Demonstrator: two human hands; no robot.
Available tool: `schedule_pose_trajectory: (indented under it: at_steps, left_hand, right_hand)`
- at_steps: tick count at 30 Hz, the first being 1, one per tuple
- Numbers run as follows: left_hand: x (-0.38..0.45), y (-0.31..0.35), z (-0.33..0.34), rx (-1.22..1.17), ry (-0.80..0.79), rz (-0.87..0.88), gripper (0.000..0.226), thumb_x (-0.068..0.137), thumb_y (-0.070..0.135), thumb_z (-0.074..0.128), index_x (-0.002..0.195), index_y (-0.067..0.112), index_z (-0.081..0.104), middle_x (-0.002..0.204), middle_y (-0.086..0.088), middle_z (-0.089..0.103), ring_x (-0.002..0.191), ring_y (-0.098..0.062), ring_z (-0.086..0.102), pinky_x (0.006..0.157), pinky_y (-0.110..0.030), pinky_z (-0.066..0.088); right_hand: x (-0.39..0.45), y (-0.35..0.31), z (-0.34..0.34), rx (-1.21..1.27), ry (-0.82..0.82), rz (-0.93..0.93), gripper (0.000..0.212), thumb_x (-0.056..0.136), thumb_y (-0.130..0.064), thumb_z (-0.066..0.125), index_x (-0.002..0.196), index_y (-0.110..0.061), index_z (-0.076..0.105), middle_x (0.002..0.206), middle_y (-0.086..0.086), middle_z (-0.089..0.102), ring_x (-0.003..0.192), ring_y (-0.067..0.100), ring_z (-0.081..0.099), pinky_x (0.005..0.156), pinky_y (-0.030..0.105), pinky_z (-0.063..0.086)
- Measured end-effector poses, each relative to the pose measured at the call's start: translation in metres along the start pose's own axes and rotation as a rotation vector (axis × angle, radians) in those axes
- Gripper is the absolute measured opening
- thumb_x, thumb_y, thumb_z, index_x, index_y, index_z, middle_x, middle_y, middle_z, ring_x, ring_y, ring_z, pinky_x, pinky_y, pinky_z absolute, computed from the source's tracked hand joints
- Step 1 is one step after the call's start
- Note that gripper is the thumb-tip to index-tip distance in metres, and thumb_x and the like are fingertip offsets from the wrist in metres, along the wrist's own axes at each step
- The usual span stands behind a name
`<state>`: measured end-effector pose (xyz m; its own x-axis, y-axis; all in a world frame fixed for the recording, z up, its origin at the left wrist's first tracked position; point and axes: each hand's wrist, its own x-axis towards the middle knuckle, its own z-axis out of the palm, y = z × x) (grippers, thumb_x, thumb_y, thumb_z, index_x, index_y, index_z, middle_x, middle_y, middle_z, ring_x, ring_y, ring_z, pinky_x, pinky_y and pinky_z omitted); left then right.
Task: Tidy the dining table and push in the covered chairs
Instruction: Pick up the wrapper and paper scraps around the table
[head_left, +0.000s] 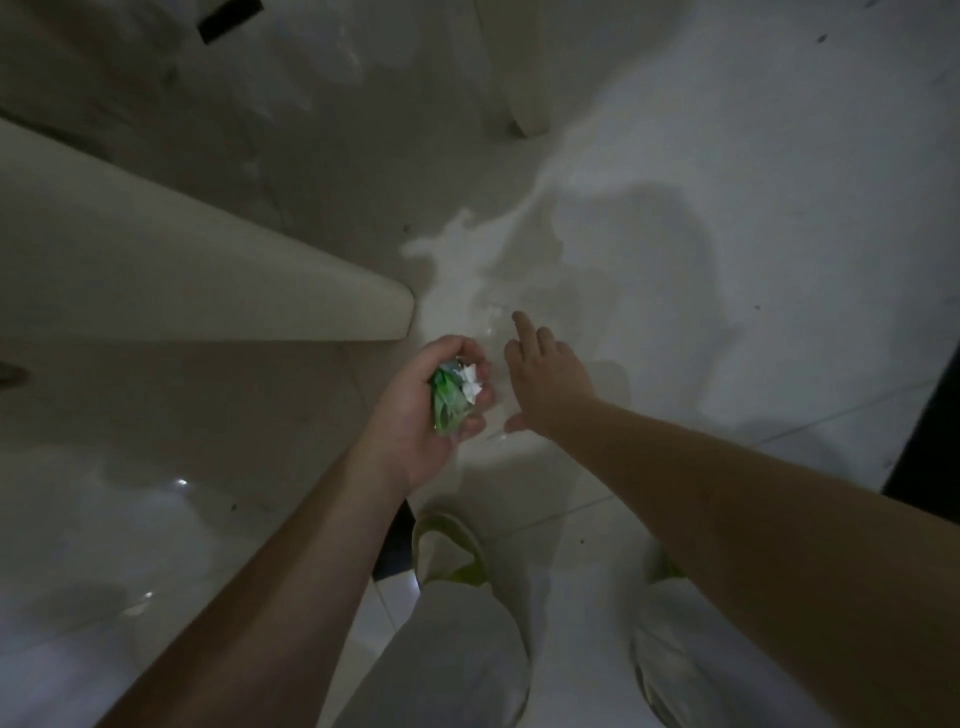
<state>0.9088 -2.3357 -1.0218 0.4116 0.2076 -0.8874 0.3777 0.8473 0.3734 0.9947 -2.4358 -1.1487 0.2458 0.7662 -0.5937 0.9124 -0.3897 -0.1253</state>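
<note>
My left hand (431, 410) curls round a crumpled green and white wrapper (453, 397), and my palm and fingers hide most of it, so I cannot read any print or tell what it wrapped. My right hand (540, 384) is seen from the back; its palm is hidden from me. Both my forearms run off the bottom edge. My trouser legs (467, 660) hide my feet, apart from part of one pale shoe (448, 548). The pale ledge (197, 280) is cut off at the left edge. The dim, blurred picture leaves the dark shapes at the top left and far right unreadable.
</note>
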Motion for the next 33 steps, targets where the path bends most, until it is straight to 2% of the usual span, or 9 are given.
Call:
schedule_pose_trajectory:
  at_steps: [3, 7, 17, 20, 22, 24, 28, 31, 33]
  left_hand:
    - [0.005, 0.001, -0.011, -0.014, 0.021, -0.001, 0.018, 0.086, 0.027, 0.051, 0.072, 0.019, 0.058, 0.069, 0.002, 0.054, 0.054, -0.011, 0.048, 0.039, -0.018, 0.030]
    - [0.001, 0.004, -0.015, -0.044, 0.021, 0.031, 0.011, 0.076, 0.028, 0.054, 0.071, 0.019, 0.058, 0.069, 0.002, 0.054, 0.053, -0.011, 0.049, 0.040, -0.016, 0.029]
    - [-0.075, -0.015, 0.046, -0.075, -0.004, -0.071, 0.015, 0.081, 0.026, 0.052, 0.069, 0.020, 0.056, 0.071, 0.002, 0.052, 0.053, -0.011, 0.048, 0.043, -0.019, 0.025]
    - [-0.112, -0.014, 0.073, -0.056, -0.014, -0.107, 0.021, 0.089, 0.025, 0.048, 0.070, 0.019, 0.057, 0.071, 0.001, 0.053, 0.053, -0.011, 0.049, 0.042, -0.019, 0.026]
    - [-0.137, -0.006, 0.090, -0.083, -0.010, -0.112, 0.021, 0.090, 0.025, 0.048, 0.071, 0.019, 0.056, 0.071, 0.001, 0.053, 0.052, -0.011, 0.049, 0.040, -0.018, 0.027]
    - [-0.166, 0.002, 0.110, -0.136, -0.005, -0.114, 0.019, 0.088, 0.024, 0.049, 0.071, 0.019, 0.056, 0.069, 0.001, 0.052, 0.051, -0.011, 0.048, 0.040, -0.016, 0.028]
    - [-0.231, 0.023, 0.145, -0.209, -0.043, -0.102, 0.012, 0.084, 0.024, 0.053, 0.073, 0.019, 0.055, 0.068, 0.002, 0.051, 0.052, -0.011, 0.046, 0.038, -0.017, 0.029]
    - [-0.278, 0.046, 0.165, -0.207, -0.072, -0.084, 0.015, 0.086, 0.025, 0.052, 0.072, 0.021, 0.055, 0.068, 0.003, 0.050, 0.051, -0.010, 0.045, 0.037, -0.016, 0.028]
    - [-0.308, 0.064, 0.173, -0.194, -0.090, -0.067, 0.017, 0.088, 0.025, 0.049, 0.073, 0.021, 0.054, 0.068, 0.003, 0.050, 0.051, -0.010, 0.045, 0.037, -0.016, 0.027]
  right_hand:
    - [0.004, -0.004, 0.013, -0.041, -0.028, 0.050, 0.082, 0.084, -0.043, 0.063, 0.142, -0.003, 0.021, 0.154, 0.024, 0.014, 0.132, 0.034, 0.031, 0.104, 0.038, 0.032]
    - [-0.010, -0.005, 0.017, 0.101, 0.037, 0.122, 0.032, 0.092, -0.008, 0.039, 0.123, -0.004, 0.041, 0.124, 0.017, 0.052, 0.111, 0.032, 0.050, 0.089, 0.037, 0.040]
    - [-0.118, 0.029, -0.049, 0.769, 0.036, 0.205, 0.060, 0.091, -0.003, 0.040, 0.147, -0.021, 0.025, 0.110, 0.016, 0.055, 0.093, 0.034, 0.057, 0.084, 0.040, 0.046]
    - [-0.163, 0.037, -0.089, 0.892, 0.145, 0.291, 0.023, 0.095, -0.011, 0.043, 0.110, -0.008, 0.061, 0.098, 0.019, 0.058, 0.089, 0.033, 0.056, 0.072, 0.030, 0.036]
    - [-0.194, 0.039, -0.122, 1.108, 0.235, 0.489, 0.028, 0.096, -0.017, 0.041, 0.071, -0.008, 0.052, 0.071, 0.013, 0.054, 0.072, 0.027, 0.051, 0.061, 0.031, 0.027]
    - [-0.223, 0.040, -0.156, 1.429, 0.275, 0.751, 0.033, 0.089, -0.024, 0.040, 0.059, -0.012, 0.045, 0.059, 0.005, 0.048, 0.066, 0.024, 0.048, 0.059, 0.029, 0.032]
    - [-0.276, 0.043, -0.227, 1.914, 0.204, 1.057, 0.041, 0.087, -0.046, 0.048, 0.070, -0.013, 0.065, 0.072, 0.007, 0.069, 0.077, 0.029, 0.065, 0.074, 0.035, 0.051]
    - [-0.311, 0.041, -0.280, 1.930, 0.129, 0.950, 0.071, 0.067, -0.078, 0.058, 0.088, -0.011, 0.072, 0.088, 0.014, 0.073, 0.083, 0.030, 0.069, 0.080, 0.042, 0.057]
    - [-0.331, 0.038, -0.313, 1.958, 0.158, 0.854, 0.068, 0.064, -0.067, 0.071, 0.093, -0.005, 0.071, 0.089, 0.018, 0.072, 0.079, 0.031, 0.070, 0.076, 0.044, 0.057]
